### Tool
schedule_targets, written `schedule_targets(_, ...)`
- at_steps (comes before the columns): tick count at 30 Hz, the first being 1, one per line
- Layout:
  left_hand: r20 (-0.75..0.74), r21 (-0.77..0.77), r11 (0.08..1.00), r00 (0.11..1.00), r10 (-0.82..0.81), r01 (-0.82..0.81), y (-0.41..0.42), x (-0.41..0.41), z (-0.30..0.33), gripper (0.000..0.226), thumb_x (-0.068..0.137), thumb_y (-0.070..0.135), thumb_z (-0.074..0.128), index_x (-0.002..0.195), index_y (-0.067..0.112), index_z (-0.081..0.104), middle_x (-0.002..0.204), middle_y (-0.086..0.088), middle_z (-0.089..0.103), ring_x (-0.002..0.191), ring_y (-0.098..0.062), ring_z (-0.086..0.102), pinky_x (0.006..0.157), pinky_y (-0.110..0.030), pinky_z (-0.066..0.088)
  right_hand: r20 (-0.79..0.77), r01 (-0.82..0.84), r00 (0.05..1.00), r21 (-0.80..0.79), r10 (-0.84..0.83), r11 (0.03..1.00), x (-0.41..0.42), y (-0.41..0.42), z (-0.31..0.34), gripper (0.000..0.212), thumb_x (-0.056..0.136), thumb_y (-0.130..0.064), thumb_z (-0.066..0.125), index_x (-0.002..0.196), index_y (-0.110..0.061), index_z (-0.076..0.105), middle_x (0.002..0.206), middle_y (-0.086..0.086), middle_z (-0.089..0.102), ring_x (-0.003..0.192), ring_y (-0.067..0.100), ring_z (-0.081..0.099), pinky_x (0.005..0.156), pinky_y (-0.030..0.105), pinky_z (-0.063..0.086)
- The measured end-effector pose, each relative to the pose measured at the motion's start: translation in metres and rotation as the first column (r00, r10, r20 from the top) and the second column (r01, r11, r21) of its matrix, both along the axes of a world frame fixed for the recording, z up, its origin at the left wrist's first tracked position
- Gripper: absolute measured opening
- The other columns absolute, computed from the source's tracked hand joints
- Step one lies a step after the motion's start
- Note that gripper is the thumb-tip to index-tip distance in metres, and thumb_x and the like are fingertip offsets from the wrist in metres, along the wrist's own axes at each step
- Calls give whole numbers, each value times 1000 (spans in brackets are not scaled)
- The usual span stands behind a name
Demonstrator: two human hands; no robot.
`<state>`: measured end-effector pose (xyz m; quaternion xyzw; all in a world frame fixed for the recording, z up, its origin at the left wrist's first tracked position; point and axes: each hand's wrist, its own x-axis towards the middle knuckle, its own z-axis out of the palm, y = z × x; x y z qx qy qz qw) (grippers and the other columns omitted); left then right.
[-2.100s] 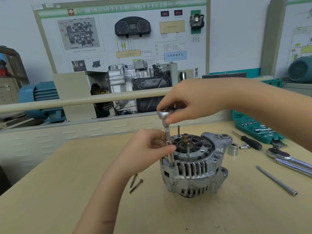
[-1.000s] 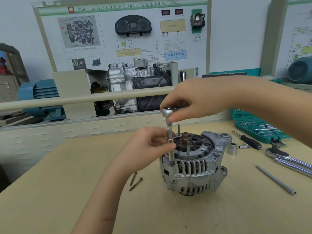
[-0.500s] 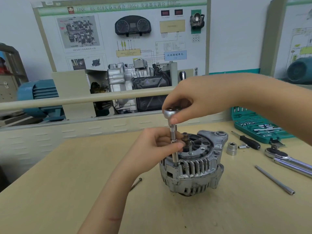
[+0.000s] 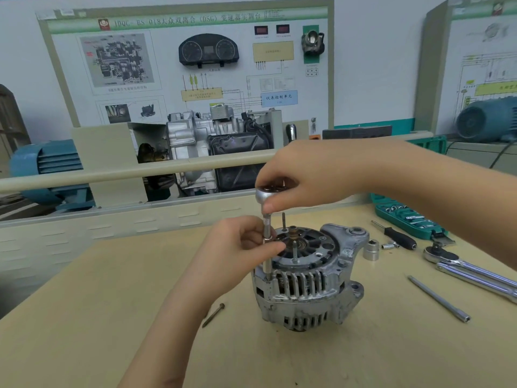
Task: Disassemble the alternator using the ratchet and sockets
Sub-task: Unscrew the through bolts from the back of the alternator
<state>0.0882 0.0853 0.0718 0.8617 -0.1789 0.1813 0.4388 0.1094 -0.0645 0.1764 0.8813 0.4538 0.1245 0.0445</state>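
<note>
Two hands hold an upright ratchet (image 4: 265, 217): right hand (image 4: 310, 175) gripping its top, left fingers (image 4: 268, 247) pinching the shaft above the alternator (image 4: 307, 281).

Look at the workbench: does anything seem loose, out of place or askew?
Yes. A long bolt lies loose on the bench left of the alternator, and a socket sits outside the green case.

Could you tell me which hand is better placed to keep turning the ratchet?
Probably the right hand: it grips the ratchet head, while the left hand pinches the extension below.
</note>
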Motion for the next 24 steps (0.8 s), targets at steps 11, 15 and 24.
schedule_targets(11,-52,-19,998,996,-66,65,7,-1,3,17,80,13,68,87,28,66,81,6,74,79,-3,69,78,-24,55,-10,18,1000,-4,-18,1000,2,-6,-1,32,90,-40,51,78,-10,54,59,-3,41,55,13,37,54,25,30)
schedule_targets(15,-50,-8,998,996,-67,67,7,-1,3,17,80,15,67,90,28,67,83,5,74,80,-3,68,78,-23,55,-62,6,998,31,-4,999,5,-9,0,34,89,-39,54,85,-6,59,66,0,48,59,14,40,54,22,32)
schedule_targets(24,25,45,999,999,27,-28,10,-1,4,15,74,19,74,69,29,63,61,12,69,57,3,63,57,-11,49,-99,-20,995,102,30,995,8,3,-1,31,87,-46,52,87,-17,63,62,-8,61,54,1,56,55,8,38)
